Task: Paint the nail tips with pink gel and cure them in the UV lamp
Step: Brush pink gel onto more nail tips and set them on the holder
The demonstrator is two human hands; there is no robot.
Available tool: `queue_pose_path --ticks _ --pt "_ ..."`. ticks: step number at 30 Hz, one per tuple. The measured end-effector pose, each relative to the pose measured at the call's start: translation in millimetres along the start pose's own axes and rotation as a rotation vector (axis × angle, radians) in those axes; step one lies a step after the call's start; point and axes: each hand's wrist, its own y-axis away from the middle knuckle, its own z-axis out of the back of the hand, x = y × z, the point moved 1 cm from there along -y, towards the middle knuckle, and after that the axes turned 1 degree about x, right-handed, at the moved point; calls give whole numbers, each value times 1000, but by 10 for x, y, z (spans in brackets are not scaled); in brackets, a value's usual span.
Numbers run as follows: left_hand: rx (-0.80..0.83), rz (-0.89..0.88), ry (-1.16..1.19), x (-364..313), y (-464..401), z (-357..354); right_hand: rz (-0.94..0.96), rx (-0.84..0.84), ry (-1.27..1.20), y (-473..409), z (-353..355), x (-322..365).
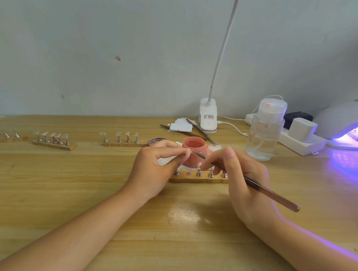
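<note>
My left hand (155, 165) pinches a nail tip (187, 152) on its small stand, lifted just above the table. My right hand (240, 176) grips a brown brush (274, 196), and the brush's tip touches that nail tip. Behind both stands an open jar of pink gel (194, 145) on a white wipe. Below my fingers lies a wooden strip (198, 179) with several metal nail stands and one bare slot. At the far right the white UV lamp (348, 123) glows violet, with stands inside it.
Three more wooden strips with clear nail tips lie along the left (122, 141) (54, 142) (5, 136). A clear pump bottle (264, 131), a power strip (298, 137), a clip lamp (208, 118), tweezers on white pads (186, 128) and a jar lid (156, 141) stand behind.
</note>
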Motion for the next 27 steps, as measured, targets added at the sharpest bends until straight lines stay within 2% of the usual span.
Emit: queue_pose_path --ticks 5,10,15,19,24,27 --pt "0 4 3 -10 5 6 -67 14 -57 4 -16 -10" --pt "-11 -9 -3 -20 13 16 36 15 113 -23 -11 1" --pt "-9 -6 -5 -23 14 12 17 12 9 8 10 -18" --pt "-4 -22 -18 -24 19 12 65 20 140 -32 -12 13" --pt "-24 -19 -44 -16 11 7 21 34 42 -5 7 -24" --pt "-24 -31 -73 -2 9 9 77 16 163 -32 -13 -13"
